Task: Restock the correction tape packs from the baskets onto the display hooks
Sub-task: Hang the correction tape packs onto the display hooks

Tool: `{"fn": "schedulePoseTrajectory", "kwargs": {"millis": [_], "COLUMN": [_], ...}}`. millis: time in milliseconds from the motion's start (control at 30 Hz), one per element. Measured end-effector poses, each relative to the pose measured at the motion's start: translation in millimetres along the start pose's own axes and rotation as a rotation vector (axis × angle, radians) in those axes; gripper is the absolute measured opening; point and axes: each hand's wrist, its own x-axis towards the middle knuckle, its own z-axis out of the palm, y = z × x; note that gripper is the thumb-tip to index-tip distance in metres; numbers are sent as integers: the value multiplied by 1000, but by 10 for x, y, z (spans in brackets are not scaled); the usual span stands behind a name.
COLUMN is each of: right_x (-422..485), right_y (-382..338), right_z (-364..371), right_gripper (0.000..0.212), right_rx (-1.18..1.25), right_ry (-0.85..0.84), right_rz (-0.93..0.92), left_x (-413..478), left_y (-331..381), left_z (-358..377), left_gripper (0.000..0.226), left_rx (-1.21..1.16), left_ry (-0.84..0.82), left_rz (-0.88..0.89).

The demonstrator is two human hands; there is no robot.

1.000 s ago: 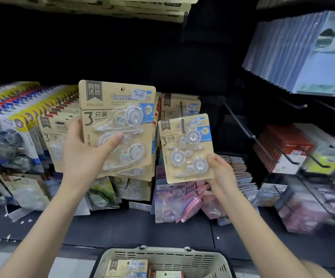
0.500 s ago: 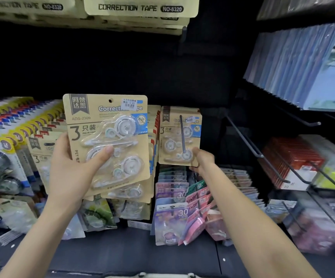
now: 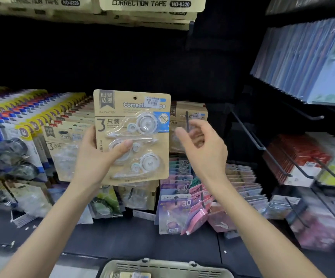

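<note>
My left hand grips a kraft-card correction tape pack with three clear tape dispensers, held upright in front of the display, thumb across its face. My right hand hovers just right of that pack with loosely curled fingers, holding nothing. Behind it a row of matching packs hangs on a black display hook. More of the same packs hang to the left. A beige basket at the bottom edge holds further packs.
Blue and yellow carded packs fill hooks at far left. Pink and purple packs hang lower centre. Bare black hooks jut out at right above red boxes. Correction tape boxes sit overhead.
My right hand let go of the smaller pack, which now hangs on the hook, and pulled back toward me. The left hand's pack shifted right toward centre. The basket came back into view.
</note>
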Motion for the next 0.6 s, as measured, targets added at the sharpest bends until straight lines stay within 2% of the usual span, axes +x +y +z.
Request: {"fn": "schedulePoseTrajectory", "kwargs": {"millis": [67, 100, 167, 333, 400, 500, 600], "right_x": [-81, -113, -169, -344, -448, -600, -624], "right_y": [-119, -152, -165, -155, -182, -252, -232], "right_z": [22, 22, 2, -89, -114, -112, -41], "right_gripper": [63, 66, 57, 34, 27, 39, 46], "right_rx": [-146, -182, -163, 50, 161, 218, 364], "right_ry": [-131, -143, -107, -80, -114, -248, -190], "right_rz": [4, 12, 15, 75, 144, 168, 275], "left_x": [-30, -49, -93, -215, -286, -370, -431], "left_y": [16, 33, 75, 129, 154, 159, 107], "left_z": [35, 54, 93, 125, 155, 199, 216], "left_gripper": [60, 63, 66, 67, 58, 57, 70], "left_rx": [-29, -49, -81, -107, -101, -62, -43], "left_ry": [-30, -38, -32, -57, -60, -40, -43], "left_rz": [-1, -3, -5, -35, -34, -15, 1]}}
